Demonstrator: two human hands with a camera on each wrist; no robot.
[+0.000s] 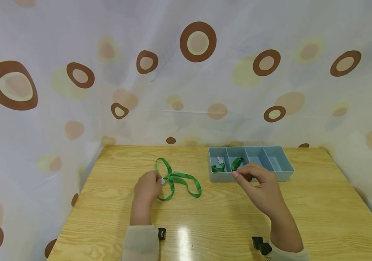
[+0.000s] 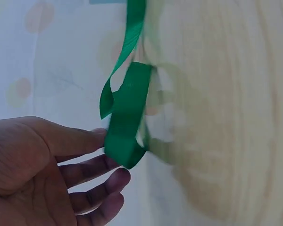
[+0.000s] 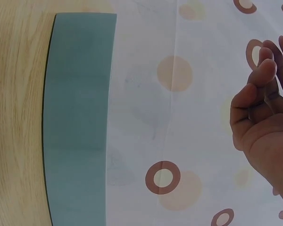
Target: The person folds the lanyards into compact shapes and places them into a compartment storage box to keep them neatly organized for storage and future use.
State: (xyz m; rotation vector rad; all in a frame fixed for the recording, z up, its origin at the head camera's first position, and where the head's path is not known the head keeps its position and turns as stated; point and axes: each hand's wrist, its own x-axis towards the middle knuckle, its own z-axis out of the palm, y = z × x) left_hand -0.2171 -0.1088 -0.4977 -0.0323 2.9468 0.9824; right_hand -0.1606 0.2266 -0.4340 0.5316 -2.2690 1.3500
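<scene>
My left hand (image 1: pixel 148 186) pinches a flat green ribbon strap (image 1: pixel 180 177) near its small whitish end piece (image 1: pixel 163 181). The rest of the strap lies in loops on the wooden table. In the left wrist view, the green ribbon (image 2: pixel 127 113) hangs in a fold at the thumb and index finger, while the other fingers are spread loosely. My right hand (image 1: pixel 264 192) hovers at the front edge of the blue-grey divided box (image 1: pixel 254 176), its fingers loosely curled with nothing visible between them. In the right wrist view, the right hand (image 3: pixel 264 103) is apart from the box.
The box has a row of compartments. Its leftmost one holds a green strap with a white clip (image 1: pixel 220 160), and the compartment beside it a folded green strap (image 1: pixel 237 164). A patterned curtain (image 1: pixel 172 79) hangs behind and beside the table (image 1: pixel 205 232).
</scene>
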